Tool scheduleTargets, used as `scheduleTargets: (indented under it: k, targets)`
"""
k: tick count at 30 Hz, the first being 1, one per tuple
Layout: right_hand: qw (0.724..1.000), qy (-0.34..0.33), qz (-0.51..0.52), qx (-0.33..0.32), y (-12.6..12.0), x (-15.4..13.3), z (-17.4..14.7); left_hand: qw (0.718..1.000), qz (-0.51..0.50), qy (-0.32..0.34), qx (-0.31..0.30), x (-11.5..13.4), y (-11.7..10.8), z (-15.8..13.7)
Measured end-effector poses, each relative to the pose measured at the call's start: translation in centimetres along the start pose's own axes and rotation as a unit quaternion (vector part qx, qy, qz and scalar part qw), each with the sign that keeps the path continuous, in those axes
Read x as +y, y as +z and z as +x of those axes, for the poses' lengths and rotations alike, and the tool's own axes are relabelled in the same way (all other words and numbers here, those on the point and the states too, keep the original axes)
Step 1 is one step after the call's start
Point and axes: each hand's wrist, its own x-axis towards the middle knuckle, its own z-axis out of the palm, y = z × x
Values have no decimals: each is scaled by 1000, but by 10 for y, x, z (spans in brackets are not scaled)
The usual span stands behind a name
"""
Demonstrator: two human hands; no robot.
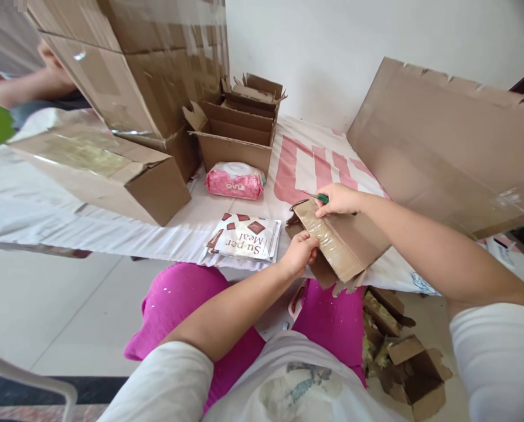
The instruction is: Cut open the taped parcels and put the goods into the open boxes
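A small cardboard box (354,240) with clear tape along it lies tilted at the table's near edge, above my knees. My left hand (303,251) is closed in a pinch at the taped edge on its left side. My right hand (337,199) rests at the box's top edge, its fingers wrapped round a small green-handled tool (322,198) with a thin metal tip pointing left. I cannot tell whether the tool is a knife or a screwdriver. Left of the box lie white and brown packets (247,236) marked "Super Meal".
A pink wipes pack (235,181) sits before open cardboard boxes (238,146). Tall stacked cartons (156,76) and a taped box (108,170) stand left, near another person's arm (29,88). A large carton (455,135) is at right. Torn cardboard (414,375) lies on the floor.
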Motion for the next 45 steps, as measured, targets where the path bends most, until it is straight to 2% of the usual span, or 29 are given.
scheduleTargets:
  k: [5, 11, 20, 22, 24, 26, 30, 33, 35, 37, 40, 43, 45]
  targets:
    - [999, -9, -47, -16, -11, 3, 14, 1000, -1, -12, 1, -3, 1, -2]
    - [998, -32, -44, -30, -22, 7, 22, 1000, -4, -22, 5, -2, 1, 0]
    - [997, -28, 55, -56, -24, 19, 27, 999, -5, -34, 16, 2, 0, 3]
    - [998, -3, 68, -7, -28, 27, 28, 999, 0, -41, 16, -2, 2, -1]
    - [991, 43, 82, 99, -38, 39, 26, 998, 6, -53, 11, -8, 4, -6]
    - [972, 78, 104, 193, -53, 56, 22, 998, 6, -59, 9, -12, 3, -9]
    - [961, 92, 115, 233, -81, 93, 4, 999, -11, -40, 21, -8, -4, -6]
    - [950, 106, 50, 288, -85, 121, -25, 999, -27, -22, 7, 5, -8, -4]
    - [935, 119, -28, 332, -77, 137, -53, 999, -50, 6, -5, 17, -10, -2]
    - [925, 117, -92, 348, -57, 151, -84, 996, -79, 43, -11, 27, -10, -1]
    - [932, 100, -121, 326, -7, 163, -129, 991, -108, 73, -7, 38, -10, 3]
    - [960, 68, -95, 255, 57, 163, -165, 990, -119, 77, 1, 41, -8, 6]
    - [987, 28, -58, 148, 94, 161, -184, 990, -120, 76, 2, 39, -7, 8]
